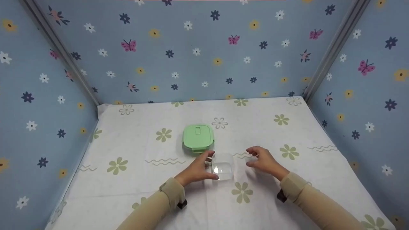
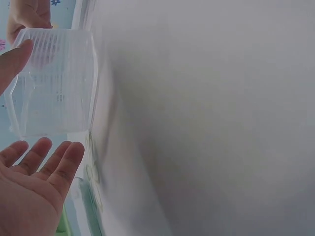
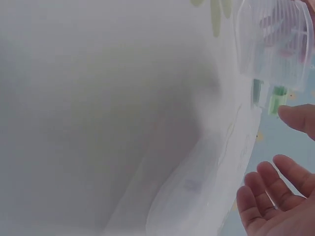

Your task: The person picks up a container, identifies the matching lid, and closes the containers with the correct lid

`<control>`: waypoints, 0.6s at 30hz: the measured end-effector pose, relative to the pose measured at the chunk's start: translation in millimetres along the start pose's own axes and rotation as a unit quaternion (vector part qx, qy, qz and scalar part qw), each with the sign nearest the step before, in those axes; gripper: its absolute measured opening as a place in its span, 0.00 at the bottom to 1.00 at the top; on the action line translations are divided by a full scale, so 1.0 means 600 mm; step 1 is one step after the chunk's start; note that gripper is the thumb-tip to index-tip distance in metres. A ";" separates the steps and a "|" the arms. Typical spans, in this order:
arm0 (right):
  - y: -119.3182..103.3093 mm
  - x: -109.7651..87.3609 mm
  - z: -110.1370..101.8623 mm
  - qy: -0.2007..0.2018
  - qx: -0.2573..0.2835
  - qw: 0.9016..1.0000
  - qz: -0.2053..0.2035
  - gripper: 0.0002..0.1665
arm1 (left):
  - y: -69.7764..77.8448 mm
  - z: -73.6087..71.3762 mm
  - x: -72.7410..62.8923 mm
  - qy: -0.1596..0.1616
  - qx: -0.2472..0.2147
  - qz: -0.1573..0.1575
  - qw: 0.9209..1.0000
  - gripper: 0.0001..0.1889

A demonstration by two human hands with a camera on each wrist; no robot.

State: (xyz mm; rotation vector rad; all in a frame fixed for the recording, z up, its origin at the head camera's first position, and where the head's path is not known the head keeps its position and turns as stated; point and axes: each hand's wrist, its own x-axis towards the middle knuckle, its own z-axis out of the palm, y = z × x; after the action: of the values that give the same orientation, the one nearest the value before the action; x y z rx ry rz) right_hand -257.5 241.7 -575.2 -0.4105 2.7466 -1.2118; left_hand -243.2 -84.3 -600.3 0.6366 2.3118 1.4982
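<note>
A clear plastic box (image 1: 223, 169) stands on the cloth between my hands. My left hand (image 1: 198, 167) is at its left side. In the left wrist view that hand's thumb (image 2: 17, 61) overlaps the near edge of the box (image 2: 59, 93); whether it touches cannot be told. The other fingers, loosely extended, show a small gap from the box. My right hand (image 1: 265, 162) hovers to the right, apart from the box, with thumb and fingers spread and holding nothing. Just beyond the left hand sits a container with a green lid (image 1: 198, 136), its clip facing me.
White cloth (image 1: 271, 198) with green flowers and wavy lines covers the table. Blue patterned panels (image 1: 204, 41) enclose the back and both sides, with grey metal posts (image 1: 332, 51) at the rear corners.
</note>
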 end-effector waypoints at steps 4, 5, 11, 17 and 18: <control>0.004 0.003 -0.016 -0.015 -0.010 1.000 0.025 0.34 | 0.000 0.003 0.001 -0.004 0.005 -0.008 1.000 0.55; 0.006 0.004 -0.019 -0.017 -0.013 0.999 0.030 0.35 | 0.000 0.003 0.001 -0.005 0.008 -0.009 1.000 0.55; 0.019 0.006 -0.035 -0.023 -0.034 0.998 0.048 0.36 | 0.000 0.005 0.004 -0.009 0.011 -0.016 1.000 0.56; 0.035 0.002 -0.043 -0.026 -0.041 0.997 0.065 0.36 | 0.000 0.008 0.006 -0.014 0.009 -0.020 1.000 0.56; 0.037 0.001 -0.044 -0.027 -0.045 0.996 0.068 0.37 | -0.001 0.009 0.006 -0.014 0.012 -0.019 1.000 0.56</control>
State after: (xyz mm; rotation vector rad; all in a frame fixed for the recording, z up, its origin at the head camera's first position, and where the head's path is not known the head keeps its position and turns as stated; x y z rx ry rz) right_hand -267.9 274.4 -573.8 -0.2554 2.7393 -1.0314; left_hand -243.7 -78.6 -602.9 0.6119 2.3104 1.4387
